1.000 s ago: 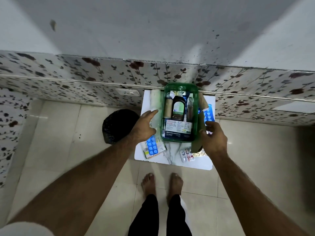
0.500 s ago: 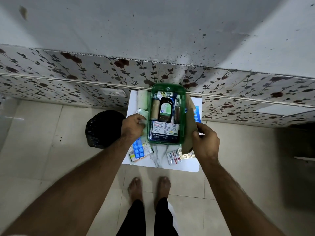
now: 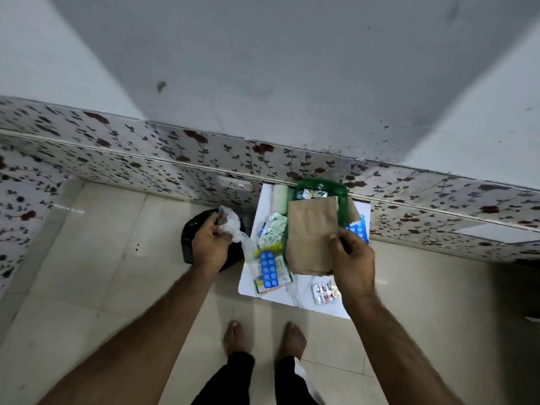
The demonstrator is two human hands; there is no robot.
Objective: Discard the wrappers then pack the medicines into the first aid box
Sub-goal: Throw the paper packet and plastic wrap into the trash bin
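My left hand (image 3: pixel 211 246) grips a crumpled clear plastic wrapper (image 3: pixel 233 226) over the black bin (image 3: pixel 187 238) left of the table. My right hand (image 3: pixel 352 260) holds a brown paper bag (image 3: pixel 311 235) flat above the green first aid box (image 3: pixel 321 185), hiding most of its contents. On the small white table (image 3: pixel 292 296) lie a blue blister pack (image 3: pixel 268 268), a silver-green strip (image 3: pixel 273 229), a white bandage roll (image 3: pixel 280 197), another blue strip (image 3: pixel 358 229) at the right and mixed pill strips (image 3: pixel 324 292) near the front edge.
The table stands against a floral-tiled wall (image 3: pixel 146 159). The bin sits on the tiled floor at the table's left side. My bare feet (image 3: pixel 263 336) stand just in front of the table. Open floor (image 3: pixel 87 273) lies to the left and right.
My left hand has lifted the plastic wrapper off the table and swung left over the bin. My right hand has pulled the brown bag up and over the box.
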